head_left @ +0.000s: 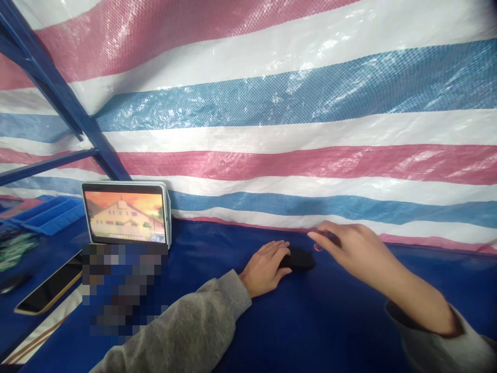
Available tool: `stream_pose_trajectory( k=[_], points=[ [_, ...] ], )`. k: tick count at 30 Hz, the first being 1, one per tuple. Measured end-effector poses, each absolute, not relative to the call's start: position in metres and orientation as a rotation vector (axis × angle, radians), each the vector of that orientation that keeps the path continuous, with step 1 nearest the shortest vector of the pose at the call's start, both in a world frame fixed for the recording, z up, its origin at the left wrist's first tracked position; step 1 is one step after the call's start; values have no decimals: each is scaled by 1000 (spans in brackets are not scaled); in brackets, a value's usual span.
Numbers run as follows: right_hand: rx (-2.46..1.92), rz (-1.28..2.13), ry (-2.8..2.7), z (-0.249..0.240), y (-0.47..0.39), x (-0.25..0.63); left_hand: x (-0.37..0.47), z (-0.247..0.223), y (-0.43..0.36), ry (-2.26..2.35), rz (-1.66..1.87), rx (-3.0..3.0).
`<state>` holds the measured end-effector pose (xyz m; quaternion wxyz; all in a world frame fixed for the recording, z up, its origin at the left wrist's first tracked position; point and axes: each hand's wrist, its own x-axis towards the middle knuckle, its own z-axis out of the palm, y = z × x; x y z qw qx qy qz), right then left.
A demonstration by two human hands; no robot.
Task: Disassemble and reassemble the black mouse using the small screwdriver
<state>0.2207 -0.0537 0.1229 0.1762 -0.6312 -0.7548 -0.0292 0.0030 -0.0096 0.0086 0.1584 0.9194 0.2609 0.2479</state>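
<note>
Left hand steadies a black object as right hand pinches a small item beside it

On a dark blue tabletop (310, 321), the person's left hand (266, 269) grips the near end of a rounded black object (301, 259) — fingers curled over its top, thumb along its side. The object lies flat, close to the foot of a striped plastic sheet (272, 103) in red, white and blue. The right hand (345, 246) is raised just past the object's other end, thumb and fingertips closed on a small item (318, 247) with a reddish, see-through tip; the fingers hide most of it, so its full shape cannot be told. Both forearms wear grey sleeves.

To the left, a tablet (126, 215) in a pale case stands propped upright, its screen showing a drawn house under an orange sky. A pixelated patch covers the area in front of it. Next to that patch lies a phone (50, 285) with a gold edge — its screen dark. Farther left are a blue tray (54, 215) and some green pieces (17, 251), beneath a slanting blue frame (58, 93).
</note>
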Motion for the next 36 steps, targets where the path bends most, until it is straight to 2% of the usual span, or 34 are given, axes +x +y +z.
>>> stream_pose_trajectory(
  k=[5, 12, 21, 27, 32, 36],
  points=[
    [-1618, 250, -2248, 129, -68, 234, 2, 8, -10, 756, 679, 2566],
    [-1407, 433, -2584, 89, -81, 226, 1, 8, -8, 833, 704, 2470],
    [-1445, 456, -2617, 53, -92, 207, 0, 9, -1, 848, 850, 2203],
    [-1498, 42, -2211, 31, -78, 206, 2, 7, 4, 903, 846, 2229],
    [-1564, 191, -2045, -6, -67, 208, 3, 2, 5, 958, 792, 2312],
    [-1583, 269, -1902, -18, -67, 206, 2, -3, 6, 955, 817, 2358]
  ],
)
